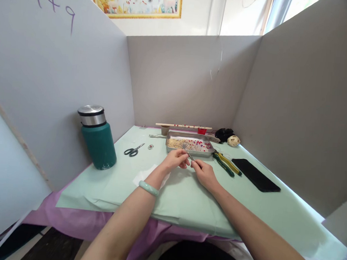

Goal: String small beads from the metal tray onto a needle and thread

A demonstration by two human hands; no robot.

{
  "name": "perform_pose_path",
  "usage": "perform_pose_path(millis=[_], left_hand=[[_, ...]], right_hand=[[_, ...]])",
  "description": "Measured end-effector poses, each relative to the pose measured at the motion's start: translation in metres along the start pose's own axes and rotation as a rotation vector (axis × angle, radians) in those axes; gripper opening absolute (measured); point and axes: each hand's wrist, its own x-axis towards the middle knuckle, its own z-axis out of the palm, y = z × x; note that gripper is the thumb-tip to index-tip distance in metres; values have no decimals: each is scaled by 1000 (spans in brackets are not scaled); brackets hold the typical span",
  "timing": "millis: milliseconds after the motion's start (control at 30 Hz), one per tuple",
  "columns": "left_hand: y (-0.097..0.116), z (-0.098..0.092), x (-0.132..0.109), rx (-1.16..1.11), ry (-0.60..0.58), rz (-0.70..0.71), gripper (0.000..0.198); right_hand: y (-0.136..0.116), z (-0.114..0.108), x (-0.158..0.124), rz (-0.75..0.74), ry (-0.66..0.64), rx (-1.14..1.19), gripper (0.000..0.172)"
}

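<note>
Just in front of a metal tray (189, 152) of small gold and red beads (201, 144), my two hands nearly meet. My right hand (205, 174) is closed around slim metal tweezers (190, 157), whose tip points at the fingers of the other hand. Bent and pinched together, the fingers of my left hand (176, 159) face that tip. What they hold, if anything, is too small to make out. A white tissue (143, 175) lies partly under my left wrist, which wears a pale green bangle (148, 187).
Scissors (134, 150) and a small ring of beads (150, 147) lie left of the tray. A green flask (98, 139) stands farther left. Pliers (224, 165) and a black phone (256, 175) are on the right. Behind the tray are a brown cup (165, 130), a red cup (201, 131) and a pale stick (170, 125).
</note>
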Motion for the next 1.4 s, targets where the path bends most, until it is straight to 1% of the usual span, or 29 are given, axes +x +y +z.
perform_pose_path(millis=[167, 400, 867, 1133, 1400], left_hand=[[1, 1, 0, -13, 7, -12, 21], [2, 0, -1, -38, -14, -14, 27], [3, -4, -5, -140, -83, -37, 31], [-2, -6, -3, -187, -137, -29, 30], [1, -2, -1, -112, -50, 13, 30]], right_hand=[[0, 1, 1, -2, 7, -20, 27], [1, 1, 0, -41, 24, -77, 27], [5, 4, -3, -143, 121, -231, 23], [7, 2, 0, -176, 77, -151, 23], [6, 0, 2, -133, 0, -11, 27]])
